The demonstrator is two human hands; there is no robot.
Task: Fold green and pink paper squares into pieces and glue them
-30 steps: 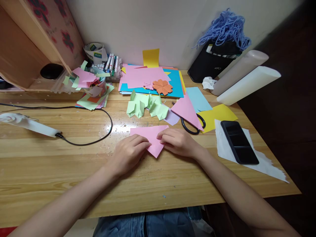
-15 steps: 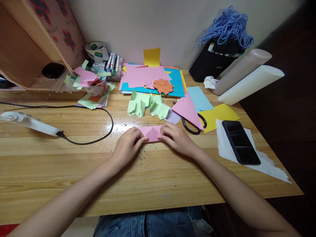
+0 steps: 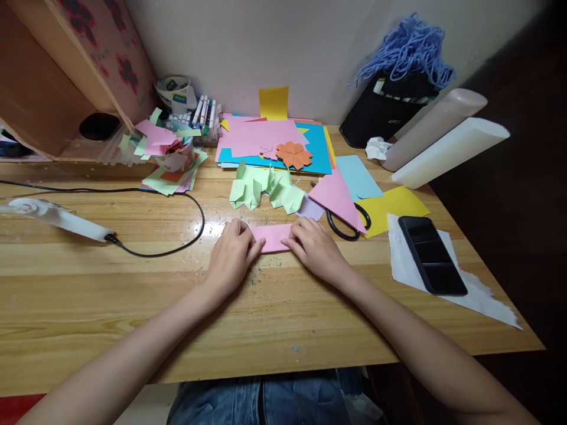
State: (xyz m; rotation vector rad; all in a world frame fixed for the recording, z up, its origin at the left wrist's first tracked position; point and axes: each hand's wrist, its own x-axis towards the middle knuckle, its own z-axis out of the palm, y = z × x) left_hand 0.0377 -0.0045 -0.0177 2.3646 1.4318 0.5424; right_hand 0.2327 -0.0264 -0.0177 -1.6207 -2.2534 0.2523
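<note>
A folded strip of pink paper lies just above the wooden table or on it, between my hands. My left hand pinches its left end, thumb at the front edge and fingers curled behind. At the right end my right hand grips it the same way. Both ends of the paper are hidden under the fingers. Right behind the strip stand light green folded paper pieces. A pink paper triangle partly covers black-handled scissors, to the right of my right hand.
Coloured sheets with an orange paper flower are stacked by the wall. A black phone rests on white paper at right. On the left are a white corded device, a cup of scraps and markers.
The pink paper has turned from a face with a centre crease and folded peak to a smoother, flat-looking strip. My left hand has shifted slightly; both hands keep hold of the ends.
</note>
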